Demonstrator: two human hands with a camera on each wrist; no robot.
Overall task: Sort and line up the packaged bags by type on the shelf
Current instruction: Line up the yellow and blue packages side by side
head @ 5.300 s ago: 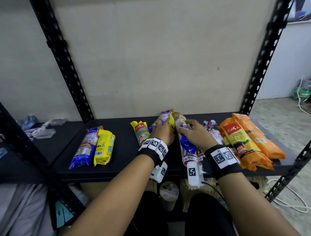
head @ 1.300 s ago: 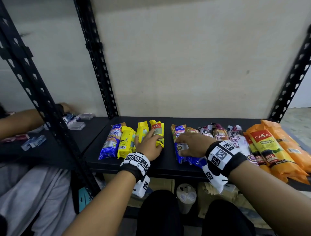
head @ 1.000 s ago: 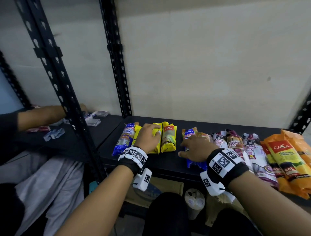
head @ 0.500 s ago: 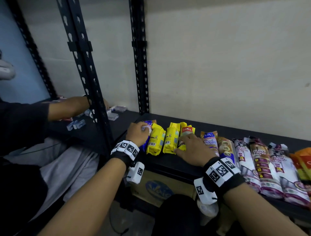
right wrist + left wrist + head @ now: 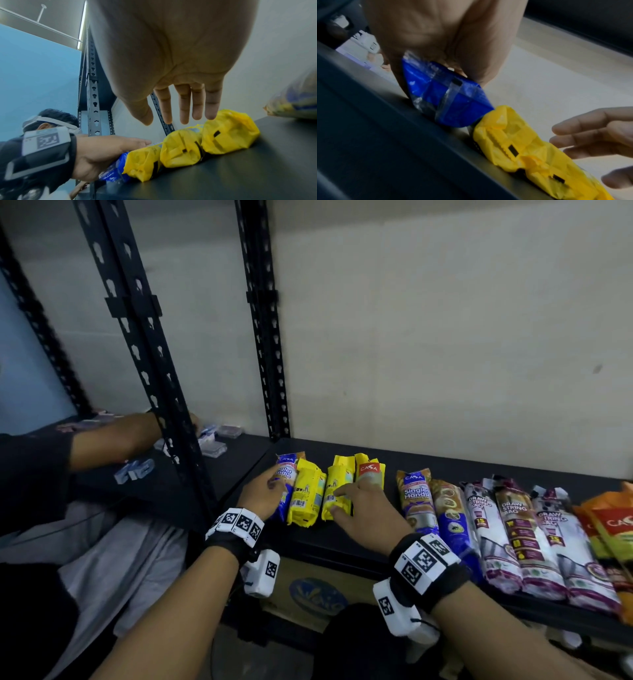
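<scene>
Left hand (image 5: 262, 494): lower centre-left of the head view, its grip is curling round the blue pack (image 5: 286, 484) at the row's left end on the shelf (image 5: 363, 537); the hold should stay light so the film is not crumpling.
Yellow packs (image 5: 306, 495): three are lying just right of the blue one, with a small gap after the first.
Right hand (image 5: 368, 510): its grip is released, straight fingers hovering over the right yellow packs; nudging them leftward is closing the gap.
Blue-and-brown packs (image 5: 416, 499): lying further right, apart, needing the blue pack beside them.

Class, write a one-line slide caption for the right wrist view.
Open right hand hovers over three yellow packs lined up on the black shelf, while the left hand holds the blue pack.
</scene>
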